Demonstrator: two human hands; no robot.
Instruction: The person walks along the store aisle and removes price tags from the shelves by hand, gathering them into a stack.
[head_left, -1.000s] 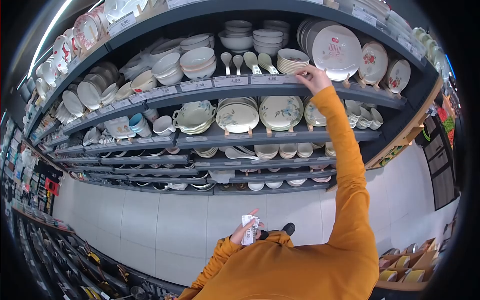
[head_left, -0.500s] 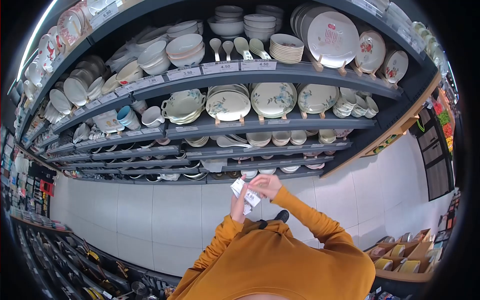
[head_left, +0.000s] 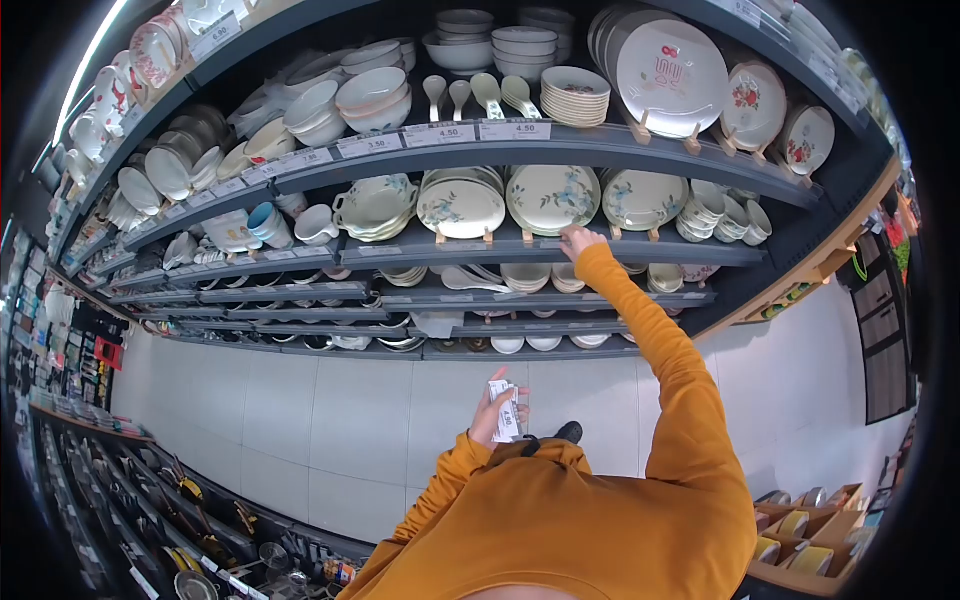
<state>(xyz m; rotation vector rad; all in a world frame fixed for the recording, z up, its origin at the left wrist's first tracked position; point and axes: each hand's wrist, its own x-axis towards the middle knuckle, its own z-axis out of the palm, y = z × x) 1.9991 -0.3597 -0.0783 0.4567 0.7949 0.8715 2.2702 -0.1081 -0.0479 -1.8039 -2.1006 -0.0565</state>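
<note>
In front of my waist, my left hand [head_left: 488, 415] is closed on several white price labels [head_left: 506, 420], the top one printed 4.90. My right hand [head_left: 578, 241] reaches out to the front edge of the shelf [head_left: 480, 252], just below a round floral plate [head_left: 552, 198] on a wooden stand. Its fingers are curled at the edge, and what they hold, if anything, is too small to make out. Oval floral plates [head_left: 460, 207] stand to the left of that plate, and another floral plate [head_left: 645, 200] stands to the right.
Above, a shelf carries bowls [head_left: 374, 98], ceramic spoons [head_left: 487, 95] and large plates [head_left: 670, 78]. Small cups [head_left: 735, 218] sit at the right end. More shelves of dishes lie below, over a tiled floor [head_left: 360, 410]. Behind me are racks of kitchen tools [head_left: 190, 500].
My right hand has left the labels and stretched forward to the shelf edge under the round plate. The left hand keeps the labels, now slightly lower.
</note>
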